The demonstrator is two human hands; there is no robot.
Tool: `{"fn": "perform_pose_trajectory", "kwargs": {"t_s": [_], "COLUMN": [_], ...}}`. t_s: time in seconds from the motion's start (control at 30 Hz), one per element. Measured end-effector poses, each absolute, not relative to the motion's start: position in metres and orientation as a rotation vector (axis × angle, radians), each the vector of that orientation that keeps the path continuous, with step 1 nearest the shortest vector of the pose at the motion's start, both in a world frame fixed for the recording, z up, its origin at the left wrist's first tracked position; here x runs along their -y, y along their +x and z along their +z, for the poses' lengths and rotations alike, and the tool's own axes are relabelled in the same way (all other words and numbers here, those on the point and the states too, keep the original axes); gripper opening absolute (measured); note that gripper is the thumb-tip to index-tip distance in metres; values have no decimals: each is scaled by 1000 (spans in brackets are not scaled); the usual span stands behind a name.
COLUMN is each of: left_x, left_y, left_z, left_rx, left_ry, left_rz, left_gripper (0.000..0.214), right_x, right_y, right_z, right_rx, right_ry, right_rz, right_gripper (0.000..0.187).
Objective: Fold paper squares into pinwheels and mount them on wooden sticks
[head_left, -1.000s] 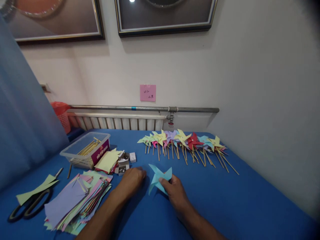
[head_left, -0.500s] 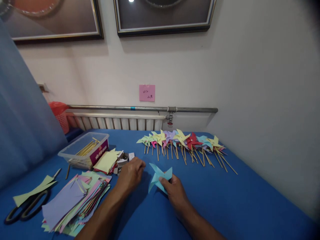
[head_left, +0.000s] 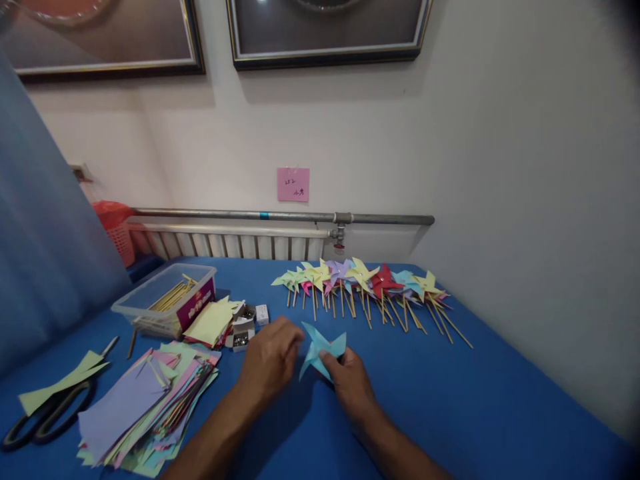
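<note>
Light-blue folded-paper pinwheel (head_left: 316, 348), pinched by right hand (head_left: 353, 383), left hand (head_left: 270, 353) just beside it, fingers curled, cannot tell whether gripping anything

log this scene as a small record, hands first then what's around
right hand: pinches light-blue folded-paper pinwheel
left hand: half curled beside the pinwheel, contents unclear
far side: row of multicoloured paper pinwheels on wooden sticks
left side: clear plastic box, loose pile of coloured paper sheets, black-handled scissors partly under pale-green paper
surface: blue-covered table
</note>
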State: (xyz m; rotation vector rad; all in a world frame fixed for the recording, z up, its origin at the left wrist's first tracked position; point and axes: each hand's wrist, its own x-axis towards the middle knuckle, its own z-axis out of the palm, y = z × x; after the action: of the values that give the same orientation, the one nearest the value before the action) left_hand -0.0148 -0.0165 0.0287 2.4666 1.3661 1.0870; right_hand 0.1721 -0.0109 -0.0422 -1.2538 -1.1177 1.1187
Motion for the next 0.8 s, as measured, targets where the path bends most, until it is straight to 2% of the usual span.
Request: {"fn": "perform_pose_trajectory", "kwargs": {"t_s": [0.13,0.37,0.67,0.8], "left_x": [17,29,21,24], "left_y": [-17,5,-1,4], "left_z": [34,20,23,17], "left_rx": [-1365,-1053,-1261,-1317], "left_ry": [2334,2355,2349,2226], "left_rz": [1205,997,1042,1079], "left_gripper": [26,22,20,21], "right_x": [12,11,13,11], "right_y": [173,172,172,171], "right_z": [-41,-38,-41,-43], "right_rx": [1140,1184,1201,1193], "right_ry": [-1252,-1238,-1220,-1224], "right_rz": [1127,1103,1118,1129], "right_gripper": [38,36,41,50]}}
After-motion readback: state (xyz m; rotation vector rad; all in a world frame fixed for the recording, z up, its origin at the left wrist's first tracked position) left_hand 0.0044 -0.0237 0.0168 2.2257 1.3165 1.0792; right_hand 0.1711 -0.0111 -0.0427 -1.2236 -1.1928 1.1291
